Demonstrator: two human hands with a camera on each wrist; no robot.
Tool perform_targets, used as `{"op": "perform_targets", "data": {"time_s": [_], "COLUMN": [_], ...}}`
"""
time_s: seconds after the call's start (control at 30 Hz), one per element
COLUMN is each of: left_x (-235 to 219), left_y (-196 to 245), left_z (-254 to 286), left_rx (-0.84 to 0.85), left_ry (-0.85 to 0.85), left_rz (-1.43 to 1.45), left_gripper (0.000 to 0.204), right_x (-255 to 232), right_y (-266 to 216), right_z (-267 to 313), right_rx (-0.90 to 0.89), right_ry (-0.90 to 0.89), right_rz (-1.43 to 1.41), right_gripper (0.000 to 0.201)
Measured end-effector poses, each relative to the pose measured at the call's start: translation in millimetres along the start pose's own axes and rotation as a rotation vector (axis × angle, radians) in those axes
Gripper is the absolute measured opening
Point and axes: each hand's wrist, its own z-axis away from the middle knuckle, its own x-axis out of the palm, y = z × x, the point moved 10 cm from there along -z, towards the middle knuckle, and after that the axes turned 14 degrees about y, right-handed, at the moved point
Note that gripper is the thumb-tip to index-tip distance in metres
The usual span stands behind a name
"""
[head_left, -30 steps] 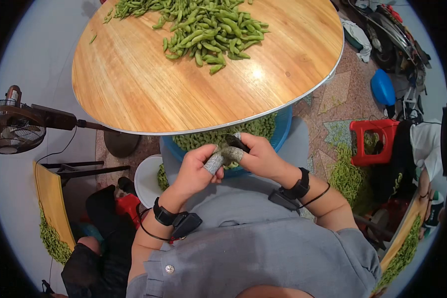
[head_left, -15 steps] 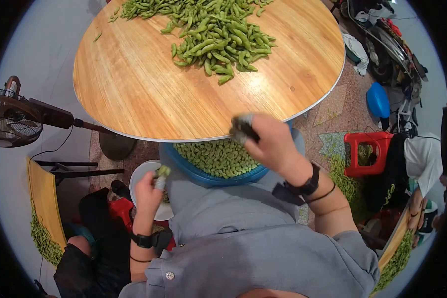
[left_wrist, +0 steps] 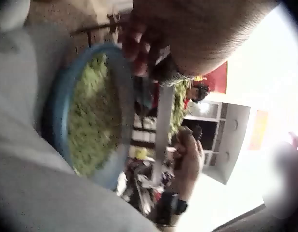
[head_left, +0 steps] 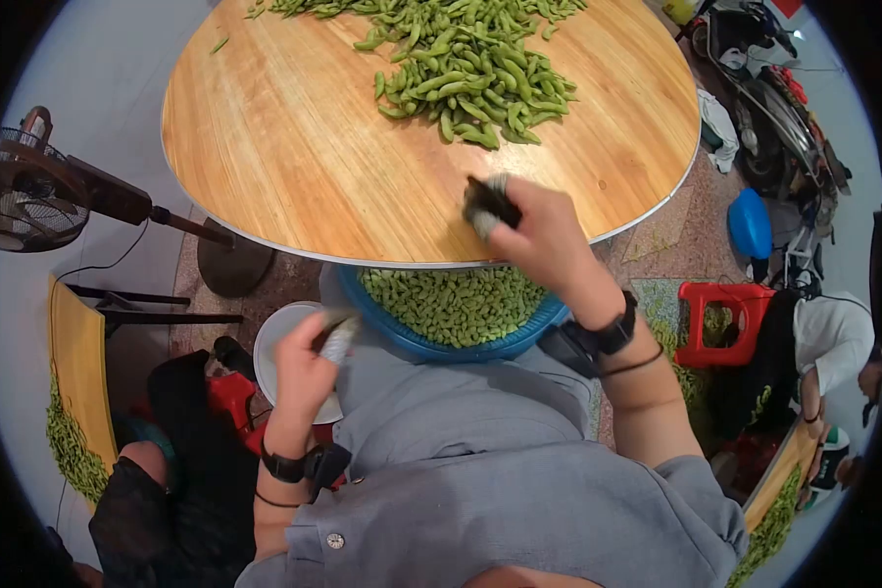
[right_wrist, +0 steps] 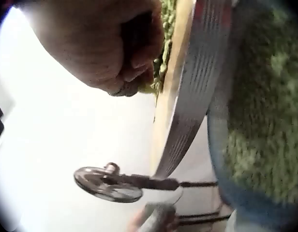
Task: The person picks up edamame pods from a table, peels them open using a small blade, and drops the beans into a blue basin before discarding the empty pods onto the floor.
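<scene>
My right hand (head_left: 553, 235) is over the near edge of the round wooden table (head_left: 284, 176), just short of a heap of green soybean pods (head_left: 480, 88). It grips a small dark tool (head_left: 501, 203) whose kind I cannot tell; thumb and finger wear grey wraps. Lower left, my left hand (head_left: 302, 377) is over the rim of a white bucket (head_left: 263, 358). Its fingers are loosely bent, blurred, with a grey wrap on the thumb. Between the hands, partly under the tabletop, a blue tub (head_left: 394, 336) holds many shelled green beans (head_left: 451, 309).
A fan (head_left: 39, 191) stands at left, near a low wooden table (head_left: 78, 343) edged with pods. Another person in black sits lower left. On the right are a red stool (head_left: 691, 323), a blue basin (head_left: 751, 223), pods on the floor and a parked motorbike (head_left: 784, 127).
Both hands were together over the tub; they have parted. The left went down-left to the bucket with a green piece, which no longer shows. The right moved up over the table with the dark tool.
</scene>
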Motion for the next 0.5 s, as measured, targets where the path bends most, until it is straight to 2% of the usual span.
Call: {"op": "perform_targets", "data": {"time_s": [0.03, 0.07, 0.1, 0.13, 0.17, 0.2, 0.27, 0.4, 0.47, 0.5], "left_x": [22, 43, 55, 75, 91, 95, 125, 128, 119, 119], "left_y": [15, 28, 37, 47, 54, 57, 52, 50, 51, 51], "left_z": [1, 2, -3, -2, 1, -1, 23, 26, 16, 17], "left_rx": [-0.080, -0.158, -0.162, -0.181, -0.198, -0.199, -0.475, -0.581, -0.543, -0.542], "left_ry": [-0.081, -0.162, -0.165, -0.278, -0.392, -0.396, -0.696, -0.684, -0.509, -0.503], "left_rz": [0.137, 0.273, 0.277, 0.326, 0.373, 0.372, 0.485, 0.671, 0.724, 0.720], "left_gripper": [0.018, 0.020, 0.020, 0.020, 0.020, 0.020, 0.019, 0.017, 0.015, 0.015], "right_x": [-2, 4, 8, 15, 15, 14, 12, 12, 12, 12], "right_y": [-1, -4, -7, -1, -1, -6, -14, -11, -9, -12], "right_z": [10, 22, 33, 45, 50, 55, 61, 68, 71, 73], "right_rx": [0.000, 0.055, 0.113, 0.190, 0.194, 0.171, 0.170, 0.228, 0.164, 0.161], "right_ry": [-0.004, -0.094, -0.183, -0.309, -0.307, -0.325, -0.358, -0.269, -0.198, -0.201], "right_rz": [0.006, -0.225, -0.457, -0.482, -0.480, -0.548, -0.679, -0.680, -0.511, -0.517], "right_gripper": [0.015, 0.017, 0.019, 0.024, 0.024, 0.025, 0.027, 0.028, 0.028, 0.028]}}
